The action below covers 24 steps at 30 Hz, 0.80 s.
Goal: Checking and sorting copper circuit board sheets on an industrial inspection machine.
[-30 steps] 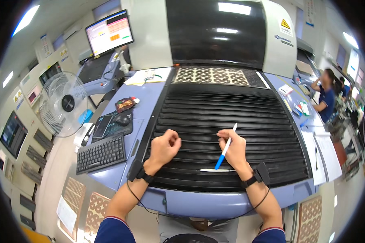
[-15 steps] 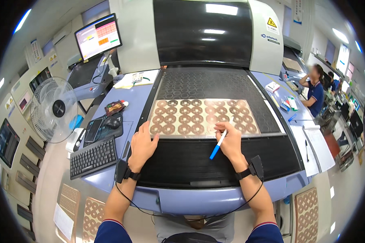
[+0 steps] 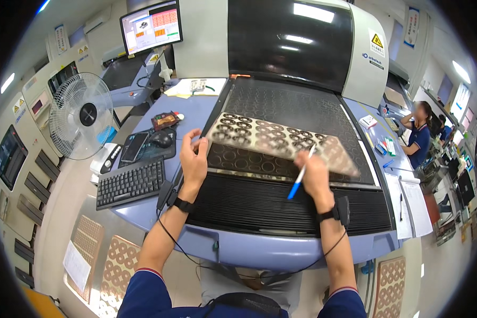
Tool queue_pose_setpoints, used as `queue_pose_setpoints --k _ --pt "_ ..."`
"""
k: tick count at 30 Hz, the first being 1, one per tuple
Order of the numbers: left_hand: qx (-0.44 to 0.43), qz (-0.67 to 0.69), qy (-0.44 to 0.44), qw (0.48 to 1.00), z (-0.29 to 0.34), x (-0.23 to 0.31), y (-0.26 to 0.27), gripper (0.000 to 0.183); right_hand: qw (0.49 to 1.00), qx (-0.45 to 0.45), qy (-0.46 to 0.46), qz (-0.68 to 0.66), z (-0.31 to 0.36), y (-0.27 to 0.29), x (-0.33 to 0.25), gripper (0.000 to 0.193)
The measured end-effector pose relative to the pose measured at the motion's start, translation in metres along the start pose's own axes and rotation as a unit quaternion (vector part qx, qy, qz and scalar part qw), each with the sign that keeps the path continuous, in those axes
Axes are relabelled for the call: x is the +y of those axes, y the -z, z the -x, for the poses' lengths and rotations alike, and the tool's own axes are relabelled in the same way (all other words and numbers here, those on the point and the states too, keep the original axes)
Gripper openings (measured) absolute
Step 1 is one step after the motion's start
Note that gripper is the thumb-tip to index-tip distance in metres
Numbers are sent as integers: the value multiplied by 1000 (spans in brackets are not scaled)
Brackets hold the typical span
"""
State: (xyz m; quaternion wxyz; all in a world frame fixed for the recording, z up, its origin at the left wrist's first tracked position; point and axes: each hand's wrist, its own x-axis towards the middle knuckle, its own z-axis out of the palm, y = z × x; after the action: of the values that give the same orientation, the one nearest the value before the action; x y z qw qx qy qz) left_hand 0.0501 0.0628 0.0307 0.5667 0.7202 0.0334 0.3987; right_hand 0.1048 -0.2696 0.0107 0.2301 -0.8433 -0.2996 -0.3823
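Note:
A panel with copper-coloured ring patterns [image 3: 270,130] is tilted on the machine bed, its near edge raised and a dark strip of bed showing beneath. My left hand [image 3: 194,161] is at the panel's left near corner, fingers curled, with the corner apparently pinched at the thumb. My right hand [image 3: 315,175], slightly blurred, is at the near edge. A white marker with a blue end [image 3: 296,186] is gripped in it, blue end pointing down toward me. Whether the right fingertips also hold the panel edge is hard to see.
Black ribbed machine front [image 3: 281,204] lies nearest me. To the left are a keyboard [image 3: 131,182], a mouse [image 3: 162,139], a phone [image 3: 135,147] and a fan [image 3: 82,115]. A monitor [image 3: 151,27] stands behind. Papers [image 3: 408,204] lie right; a seated person [image 3: 420,132] is beyond.
The panel, flat before, now has its near edge raised and sits farther back. My left hand has curled at its corner, and the right hand has shifted with the marker. The monitor picture differs.

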Motion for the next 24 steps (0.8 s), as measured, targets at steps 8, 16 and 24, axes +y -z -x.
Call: queue_pose_setpoints --k 8,16,24 --pt "-302 -162 -353 871 47 29 -16 59 768 264 -280 -512 -60 80 -26 22" --pt "-333 -213 -242 886 37 5 -19 54 609 197 -419 -644 -24 13 -20 22" --pt "-225 -224 -296 901 27 -16 -17 18 503 182 -553 -639 -10 -11 -47 26"
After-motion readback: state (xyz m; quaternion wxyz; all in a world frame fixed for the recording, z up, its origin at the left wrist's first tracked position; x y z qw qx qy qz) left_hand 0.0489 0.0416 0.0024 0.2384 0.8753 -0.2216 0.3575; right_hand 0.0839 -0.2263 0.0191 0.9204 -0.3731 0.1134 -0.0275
